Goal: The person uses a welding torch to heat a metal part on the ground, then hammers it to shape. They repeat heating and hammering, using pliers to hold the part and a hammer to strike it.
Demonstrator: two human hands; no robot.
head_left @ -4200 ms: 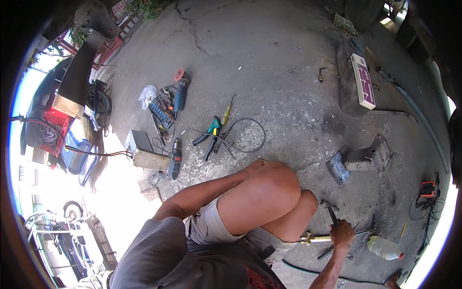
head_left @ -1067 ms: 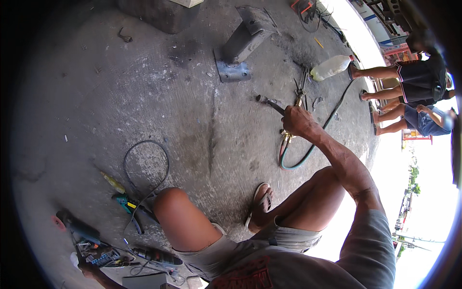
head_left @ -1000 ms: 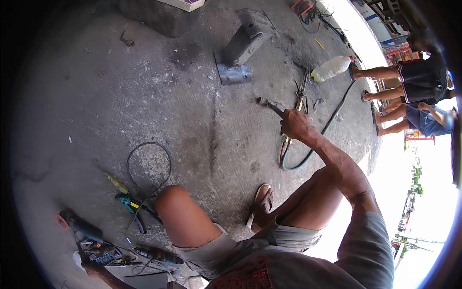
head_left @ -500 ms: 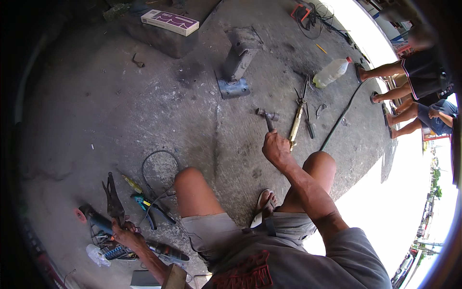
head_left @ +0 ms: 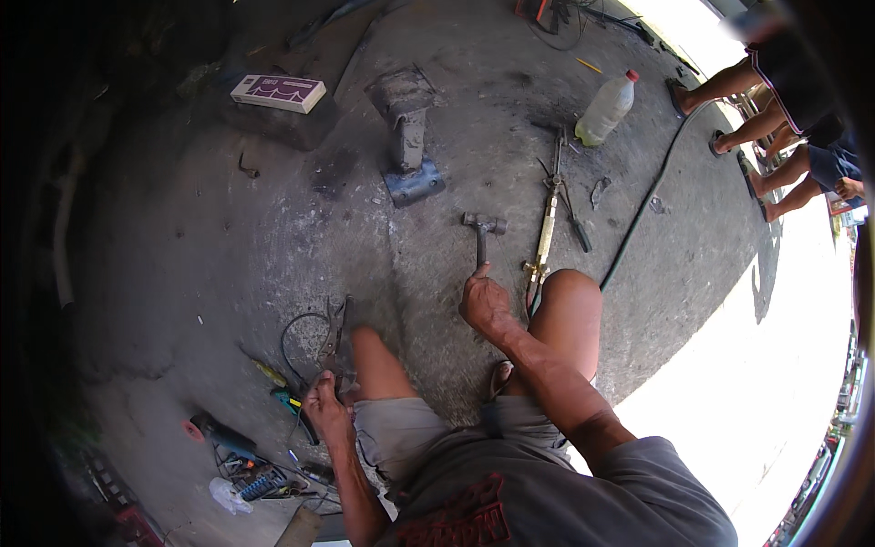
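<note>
My right hand [head_left: 487, 301] grips the handle of a hammer [head_left: 485, 223], whose head is pointed away from me, near my right knee. My left hand [head_left: 330, 406] is closed on long metal locking pliers [head_left: 333, 334], held upright beside my left knee. A brass cutting torch [head_left: 547, 225] with hoses lies right of the hammer. Farther forward stands a welded steel bracket [head_left: 409, 132] with a bluish base plate [head_left: 415, 185]. Green-handled pliers [head_left: 284, 398] and a yellow-handled tool [head_left: 269, 372] lie by my left hand.
An angle grinder [head_left: 225, 435], socket set [head_left: 262, 483] and plastic bag [head_left: 231, 495] are at lower left. A white box [head_left: 278, 92] rests on a dark block. A plastic bottle [head_left: 606, 107] stands right. Other people's legs [head_left: 775, 178] line the right edge, beside a sunlit strip.
My left hand has lifted the locking pliers from among the tools and moved forward and right with them. My right hand has brought the hammer leftward, its head turning upright in view.
</note>
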